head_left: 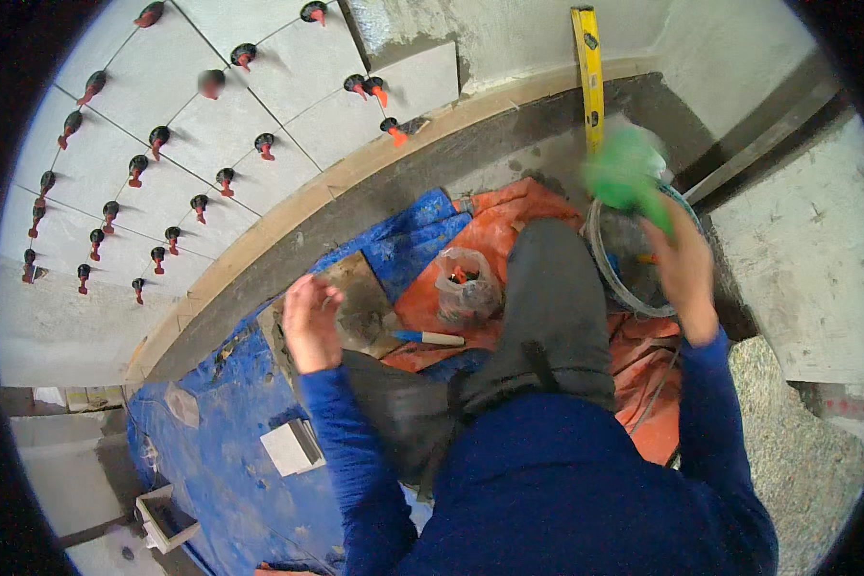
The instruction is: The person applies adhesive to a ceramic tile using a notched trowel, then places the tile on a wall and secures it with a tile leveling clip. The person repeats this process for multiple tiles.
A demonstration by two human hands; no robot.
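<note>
Two hands are apart: the right hand (687, 274) seems to grip the blurred green tool (627, 168), best kept steady above the bucket (612, 284) by the orange tarp's (538, 199) right edge; the left hand (313, 312) is empty, half-spread.

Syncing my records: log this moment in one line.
right hand: holds blurred green tool, near bucket | left hand: nothing visibly held
</note>
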